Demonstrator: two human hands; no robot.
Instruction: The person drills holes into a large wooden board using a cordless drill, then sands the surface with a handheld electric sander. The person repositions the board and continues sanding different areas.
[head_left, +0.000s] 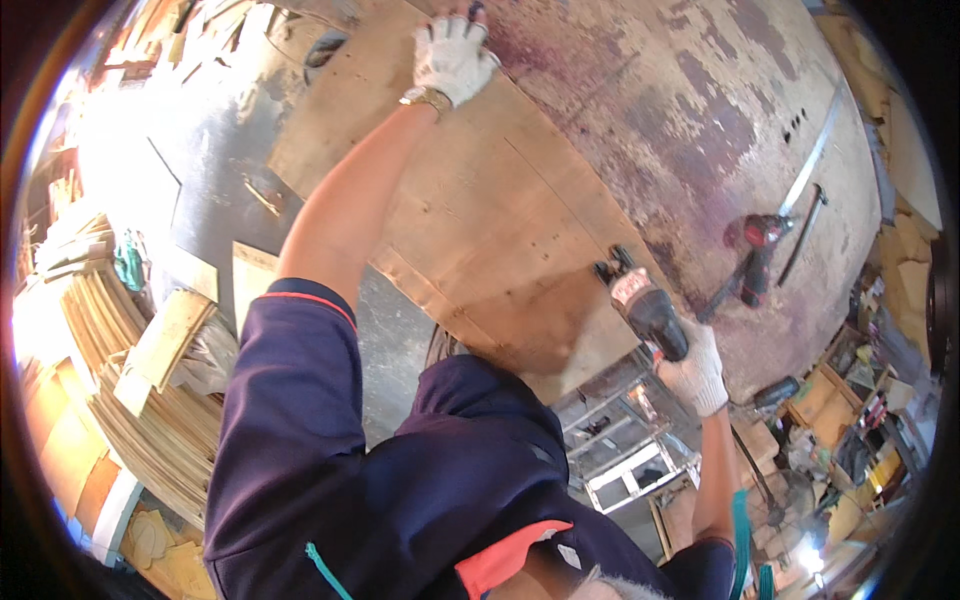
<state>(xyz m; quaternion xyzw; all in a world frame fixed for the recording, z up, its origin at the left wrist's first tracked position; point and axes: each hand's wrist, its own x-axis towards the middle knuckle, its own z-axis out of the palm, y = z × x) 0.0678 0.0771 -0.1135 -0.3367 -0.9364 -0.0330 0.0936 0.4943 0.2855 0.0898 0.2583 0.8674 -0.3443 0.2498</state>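
Observation:
My left hand (pixel 450 62), in a white knit glove, lies with its fingers stretched out on the far part of a brown wooden board (pixel 470 210). At the board's right edge, my right hand (pixel 697 372), also gloved, is closed around a handheld power tool (pixel 655 318) with a dark body and a pinkish metal head. Two black parts on the tool's front end rest at or just above the board; contact is hard to tell. A line runs along the board near its right edge.
On the worn reddish table (pixel 700 130), a red and black cordless drill (pixel 760 262) lies near a dark rod (pixel 803 238) and a long metal ruler (pixel 815 150). Stacked wood strips (pixel 150 400) stand at the left. A metal frame (pixel 632 470) and clutter lie below right.

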